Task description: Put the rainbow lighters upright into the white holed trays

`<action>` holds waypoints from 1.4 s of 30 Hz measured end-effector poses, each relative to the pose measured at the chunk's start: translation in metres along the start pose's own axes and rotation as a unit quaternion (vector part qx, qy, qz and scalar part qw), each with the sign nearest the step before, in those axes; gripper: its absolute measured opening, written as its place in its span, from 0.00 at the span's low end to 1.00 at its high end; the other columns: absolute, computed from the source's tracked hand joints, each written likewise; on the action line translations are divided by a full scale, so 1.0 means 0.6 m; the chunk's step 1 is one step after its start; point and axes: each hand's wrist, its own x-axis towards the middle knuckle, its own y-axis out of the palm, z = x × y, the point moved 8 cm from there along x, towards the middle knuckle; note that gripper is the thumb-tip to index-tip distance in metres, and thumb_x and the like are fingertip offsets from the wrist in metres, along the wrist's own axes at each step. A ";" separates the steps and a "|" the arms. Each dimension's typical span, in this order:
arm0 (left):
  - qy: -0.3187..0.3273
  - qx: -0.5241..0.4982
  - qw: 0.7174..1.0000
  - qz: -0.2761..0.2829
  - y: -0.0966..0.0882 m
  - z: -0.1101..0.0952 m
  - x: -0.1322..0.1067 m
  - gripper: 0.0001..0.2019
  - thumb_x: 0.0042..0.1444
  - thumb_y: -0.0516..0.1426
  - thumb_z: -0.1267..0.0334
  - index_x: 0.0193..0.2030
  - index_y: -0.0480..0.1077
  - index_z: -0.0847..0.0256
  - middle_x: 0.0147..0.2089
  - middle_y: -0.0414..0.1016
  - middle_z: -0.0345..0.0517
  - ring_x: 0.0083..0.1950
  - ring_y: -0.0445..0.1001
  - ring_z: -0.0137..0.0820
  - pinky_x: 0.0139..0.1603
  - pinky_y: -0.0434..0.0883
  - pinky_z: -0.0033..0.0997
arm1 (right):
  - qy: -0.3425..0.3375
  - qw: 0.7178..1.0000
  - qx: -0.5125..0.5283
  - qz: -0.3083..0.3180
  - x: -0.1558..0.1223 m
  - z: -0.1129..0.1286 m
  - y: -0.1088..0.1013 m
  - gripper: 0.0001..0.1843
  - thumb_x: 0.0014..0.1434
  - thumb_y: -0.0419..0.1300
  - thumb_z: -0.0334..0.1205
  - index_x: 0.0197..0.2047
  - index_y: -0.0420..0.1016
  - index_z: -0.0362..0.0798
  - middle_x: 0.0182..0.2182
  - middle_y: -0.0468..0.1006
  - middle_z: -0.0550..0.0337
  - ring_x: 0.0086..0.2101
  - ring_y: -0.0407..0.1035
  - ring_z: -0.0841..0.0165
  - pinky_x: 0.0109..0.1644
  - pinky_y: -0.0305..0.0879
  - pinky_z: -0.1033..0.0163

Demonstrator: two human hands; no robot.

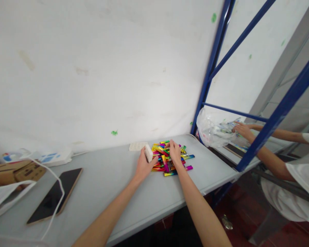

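Note:
My left hand [142,167] is closed around a small white block-like piece [148,153], held upright just left of the pile. A heap of shiny metallic tubes [165,164] in gold, red, purple, green and blue lies loose on the grey table. Over the right side of this heap, my right hand [174,153] reaches in with its fingers bent down and drawn together. What its fingertips grip, if anything, is too small to make out. Behind my left hand, a flat white tray with a grid pattern [137,146] rests near the wall.
The grey table [110,192] runs along a white wall. On the left are a dark tablet [55,195], a white cable, a cardboard box [18,171] and a power strip [55,158]. A blue metal frame [208,73] stands right; beyond it a person handles a clear plastic bag [208,130].

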 end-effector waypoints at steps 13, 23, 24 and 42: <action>0.017 0.044 0.999 -0.019 0.002 -0.013 -0.006 0.50 0.64 0.73 0.44 0.84 0.57 0.61 0.82 0.68 0.69 0.84 0.67 0.60 0.84 0.65 0.59 | -0.061 0.994 -0.090 0.000 0.010 0.013 0.004 0.33 0.78 0.48 0.63 0.27 0.74 0.55 0.28 0.83 0.51 0.36 0.76 0.55 0.51 0.71 0.53; 0.088 0.139 0.986 -0.028 -0.076 -0.084 -0.069 0.48 0.69 0.69 0.45 0.88 0.52 0.54 0.82 0.65 0.64 0.84 0.64 0.56 0.85 0.63 0.63 | -0.113 0.984 -0.140 0.007 0.011 0.034 0.001 0.31 0.80 0.43 0.59 0.28 0.68 0.57 0.32 0.83 0.46 0.39 0.75 0.54 0.57 0.70 0.49; 0.124 0.155 0.980 -0.019 -0.086 -0.104 -0.091 0.42 0.71 0.67 0.47 0.86 0.57 0.52 0.81 0.66 0.60 0.83 0.65 0.55 0.85 0.63 0.62 | -0.117 0.983 -0.138 0.002 0.010 0.037 -0.002 0.31 0.80 0.43 0.58 0.28 0.68 0.57 0.32 0.82 0.47 0.40 0.75 0.54 0.57 0.70 0.49; 0.277 0.261 0.908 0.176 0.063 -0.108 -0.149 0.02 0.79 0.62 0.60 0.53 0.77 0.50 0.52 0.80 0.48 0.58 0.82 0.46 0.62 0.83 0.47 | -0.260 0.941 -0.185 0.112 -0.184 0.086 -0.123 0.14 0.81 0.57 0.47 0.56 0.84 0.58 0.53 0.82 0.44 0.57 0.77 0.46 0.65 0.76 0.38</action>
